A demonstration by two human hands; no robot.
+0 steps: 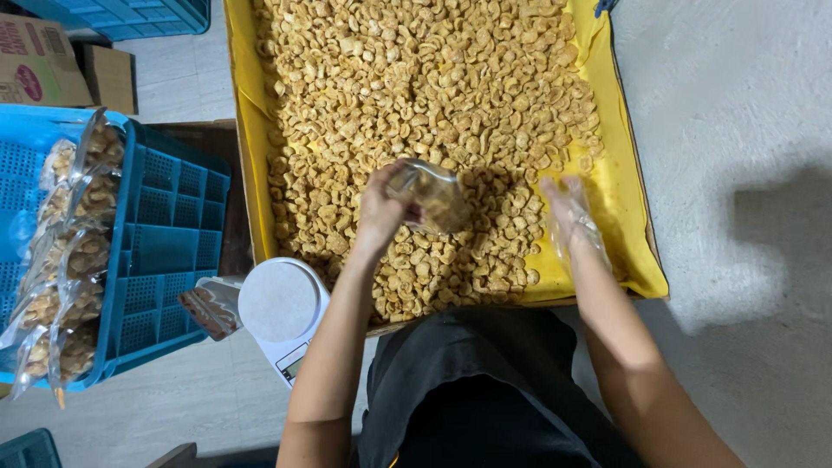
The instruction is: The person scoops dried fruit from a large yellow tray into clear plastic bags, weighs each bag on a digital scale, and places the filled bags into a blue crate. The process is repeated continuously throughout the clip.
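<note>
Centre of frame: left hand (381,206), fingers curled around the mouth of a small clear plastic pouch (436,198) partly filled with golden snack pieces; the pouch is held just above the heap.

Right of centre: right hand (565,204), covered by a thin transparent plastic glove, fingers loosely spread and pointing down onto the snack pieces; it grips nothing that can be made out.

Upper centre: large shallow tray lined with yellow plastic sheet (637,251), heaped with small golden-brown fried snack pieces (425,78); the lining shows bare along the left and right edges and the lower right corner.

Left of frame: blue perforated plastic crate (169,234), holding a row of filled clear pouches of the same snack (65,251) stacked along its left side.

Lower centre-left: white round-topped kitchen scale (279,303), just beside the tray's lower left corner, between crate and tray.

Upper left corner: brown cardboard boxes (52,65), one bearing a red and pink printed label; above them, the edge of a second blue crate (130,13).

Right of frame: grey concrete floor (737,104).
</note>
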